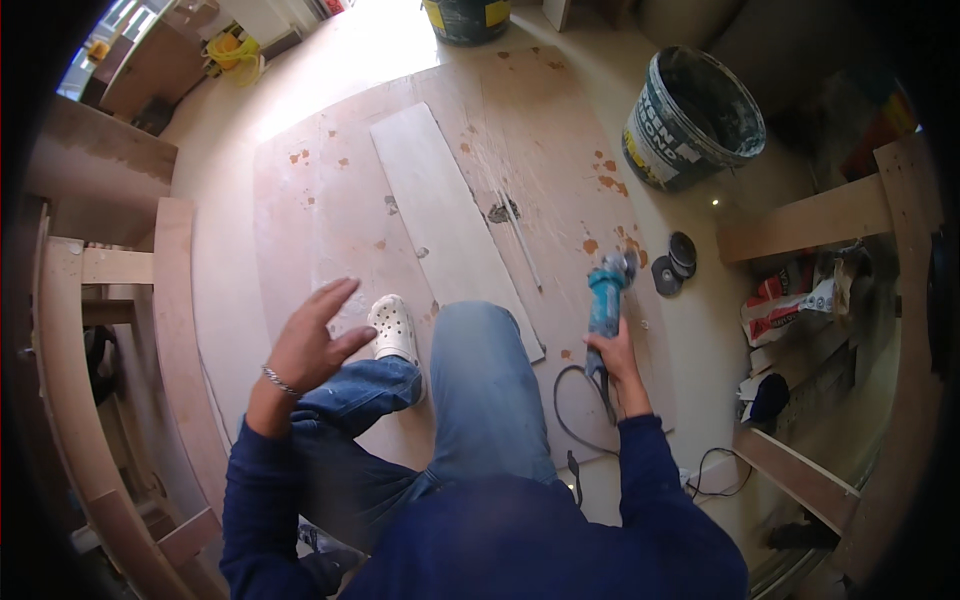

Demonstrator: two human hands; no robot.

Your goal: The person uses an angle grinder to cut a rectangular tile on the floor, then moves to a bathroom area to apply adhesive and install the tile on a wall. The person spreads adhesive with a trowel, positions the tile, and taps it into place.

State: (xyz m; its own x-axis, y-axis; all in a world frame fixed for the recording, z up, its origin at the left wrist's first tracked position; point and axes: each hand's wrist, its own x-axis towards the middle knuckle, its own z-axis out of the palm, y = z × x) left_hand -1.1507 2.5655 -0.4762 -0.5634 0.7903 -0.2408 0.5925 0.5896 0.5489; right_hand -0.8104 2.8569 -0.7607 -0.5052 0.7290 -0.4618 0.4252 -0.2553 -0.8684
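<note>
My right hand [617, 358] is wrapped round the rear of a teal angle grinder [606, 300]. The grinder's head and disc point away from me, toward the right side of the board, and its dark cord loops down beside my leg. In the air left of my shoe hangs my left hand [312, 338], fingers stretched out and thumb apart, holding nothing. A long pale plank [440, 200] lies slanting across the board, its near end beside my right knee. Just right of the plank rests a thin light stick [522, 242].
A stained, pinkish board [330, 220] covers the floor. Several grinding discs [668, 275] lie right of the grinder. Dark buckets [690, 125] stand at the far right and far middle. Wooden frames [175, 300] flank both sides; bags [785, 305] sit inside the right one.
</note>
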